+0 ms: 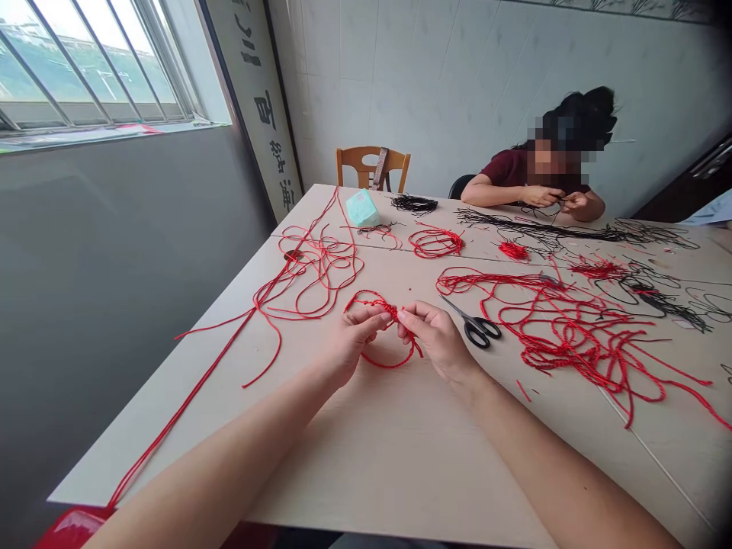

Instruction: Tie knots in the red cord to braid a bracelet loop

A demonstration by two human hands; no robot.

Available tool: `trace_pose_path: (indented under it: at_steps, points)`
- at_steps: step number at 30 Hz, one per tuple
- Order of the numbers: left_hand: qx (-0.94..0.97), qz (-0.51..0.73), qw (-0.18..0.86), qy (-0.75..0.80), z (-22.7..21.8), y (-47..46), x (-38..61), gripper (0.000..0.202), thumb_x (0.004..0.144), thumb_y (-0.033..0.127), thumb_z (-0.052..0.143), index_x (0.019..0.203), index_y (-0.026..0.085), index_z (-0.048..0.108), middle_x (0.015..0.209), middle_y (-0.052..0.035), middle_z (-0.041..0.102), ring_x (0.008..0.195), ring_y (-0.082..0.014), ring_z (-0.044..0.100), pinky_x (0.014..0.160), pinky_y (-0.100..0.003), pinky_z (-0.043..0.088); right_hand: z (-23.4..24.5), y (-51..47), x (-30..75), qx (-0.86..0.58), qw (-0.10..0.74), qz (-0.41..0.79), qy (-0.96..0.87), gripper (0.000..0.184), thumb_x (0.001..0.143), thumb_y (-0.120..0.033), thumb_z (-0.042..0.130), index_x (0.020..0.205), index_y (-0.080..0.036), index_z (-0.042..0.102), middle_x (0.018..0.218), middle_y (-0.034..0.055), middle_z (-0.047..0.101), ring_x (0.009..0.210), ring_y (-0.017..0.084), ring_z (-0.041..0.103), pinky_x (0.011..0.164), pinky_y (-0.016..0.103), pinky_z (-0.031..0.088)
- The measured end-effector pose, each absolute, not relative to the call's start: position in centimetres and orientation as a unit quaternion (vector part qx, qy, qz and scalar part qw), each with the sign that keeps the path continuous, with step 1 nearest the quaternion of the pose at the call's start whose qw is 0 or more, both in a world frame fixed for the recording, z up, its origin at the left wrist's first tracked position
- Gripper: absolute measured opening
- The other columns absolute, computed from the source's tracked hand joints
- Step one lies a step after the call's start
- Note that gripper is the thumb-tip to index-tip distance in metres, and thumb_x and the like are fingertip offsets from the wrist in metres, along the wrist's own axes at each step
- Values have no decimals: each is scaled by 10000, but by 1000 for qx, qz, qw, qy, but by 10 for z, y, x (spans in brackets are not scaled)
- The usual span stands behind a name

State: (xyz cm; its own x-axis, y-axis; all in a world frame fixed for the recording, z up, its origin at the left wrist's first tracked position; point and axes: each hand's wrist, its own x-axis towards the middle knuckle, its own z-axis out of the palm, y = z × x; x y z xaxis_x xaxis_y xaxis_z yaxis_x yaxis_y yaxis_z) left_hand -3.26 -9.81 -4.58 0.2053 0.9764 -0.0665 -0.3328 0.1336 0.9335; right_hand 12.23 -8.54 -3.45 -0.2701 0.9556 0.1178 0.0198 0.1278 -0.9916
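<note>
My left hand (pixel 357 343) and my right hand (pixel 435 335) pinch a red braided cord loop (pixel 380 303) between their fingertips, above the table. A thicker knotted stretch runs across the top of the loop, and its lower part hangs in a thin curve below my hands. Black scissors (pixel 473 328) lie on the pale table (pixel 354 473), just right of my right hand, with their blades pointing toward it. A tangled heap of red cord (pixel 563 328) spreads further right. Long loose red cords (pixel 309 267) lie to my left.
A co-worker (pixel 549 175) sits at the far end, working black cord with both hands. Black cords (pixel 572 232), small red bundles and a pale green packet (pixel 362 208) lie on the far table. A wooden chair (pixel 371 168) stands behind it. A long red cord runs to the near-left table edge.
</note>
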Motion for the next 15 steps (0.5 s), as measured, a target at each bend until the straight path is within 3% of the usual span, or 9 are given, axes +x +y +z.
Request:
trace_pose_path:
  at_steps: [15]
  points:
    - [427, 520, 648, 357, -49, -96, -30, 126, 706, 283, 698, 765, 173, 680, 779, 0, 618, 665, -73, 466, 640, -204, 333, -35, -85, 124, -402, 437, 544, -593, 210, 799, -331, 568, 686, -154, 572, 601, -5, 562, 558, 97, 471, 568, 246, 387]
